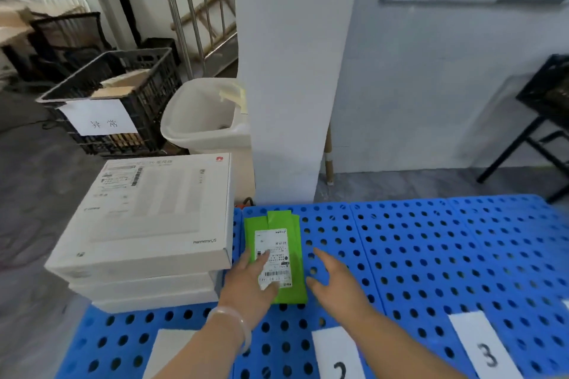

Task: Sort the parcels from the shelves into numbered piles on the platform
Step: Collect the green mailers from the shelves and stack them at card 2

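Placing green parcel on blue platform: left hand flat atop, right hand spread beside. Next: release.

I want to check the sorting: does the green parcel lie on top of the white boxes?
No, the green parcel lies flat on the blue platform, beside the stack of white boxes, with the left hand on it.

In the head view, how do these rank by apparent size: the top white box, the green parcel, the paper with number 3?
1. Top white box, clearly largest.
2. Green parcel.
3. Paper with number 3, partly cut by the frame edge and nearer the camera, so ranks 2 and 3 are unsure.
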Action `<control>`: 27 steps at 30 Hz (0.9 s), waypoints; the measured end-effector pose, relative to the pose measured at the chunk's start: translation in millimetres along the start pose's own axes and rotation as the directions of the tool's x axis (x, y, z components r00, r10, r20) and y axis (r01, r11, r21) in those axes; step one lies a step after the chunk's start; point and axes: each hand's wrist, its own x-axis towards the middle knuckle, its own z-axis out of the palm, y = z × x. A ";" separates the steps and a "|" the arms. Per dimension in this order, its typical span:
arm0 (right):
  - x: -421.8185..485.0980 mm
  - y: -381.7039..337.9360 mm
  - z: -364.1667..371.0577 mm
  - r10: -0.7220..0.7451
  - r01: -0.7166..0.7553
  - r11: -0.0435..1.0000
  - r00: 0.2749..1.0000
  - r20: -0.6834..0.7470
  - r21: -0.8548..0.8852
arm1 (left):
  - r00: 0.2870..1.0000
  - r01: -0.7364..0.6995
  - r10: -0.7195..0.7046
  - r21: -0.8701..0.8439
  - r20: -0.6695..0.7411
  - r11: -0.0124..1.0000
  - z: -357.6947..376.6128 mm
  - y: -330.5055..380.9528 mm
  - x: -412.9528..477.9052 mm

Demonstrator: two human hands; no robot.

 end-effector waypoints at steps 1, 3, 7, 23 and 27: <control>-9.0 1.2 -3.2 0.006 -0.007 1.000 1.000 -0.023 -0.023 | 0.998 -0.054 0.054 0.027 0.020 0.998 -1.0 5.0 -3.5; -32.1 3.5 -8.7 0.011 -0.017 0.997 0.997 -0.073 -0.073 | 0.985 -0.170 0.165 0.096 0.060 0.981 -0.4 17.9 -11.7; -91.8 11.0 -23.8 0.002 -0.058 0.955 0.982 -0.190 -0.290 | 0.918 -0.395 0.368 0.276 0.146 0.876 9.1 59.5 -29.0; -372.8 107.8 -143.9 0.169 -0.554 0.784 0.625 -0.763 -0.280 | 0.313 -0.936 0.882 0.269 0.351 0.225 135.4 289.6 -220.4; -477.0 145.4 -179.8 0.249 -0.663 0.726 0.500 -0.829 -0.182 | 0.155 -0.978 0.921 0.190 0.357 0.090 188.7 355.3 -309.4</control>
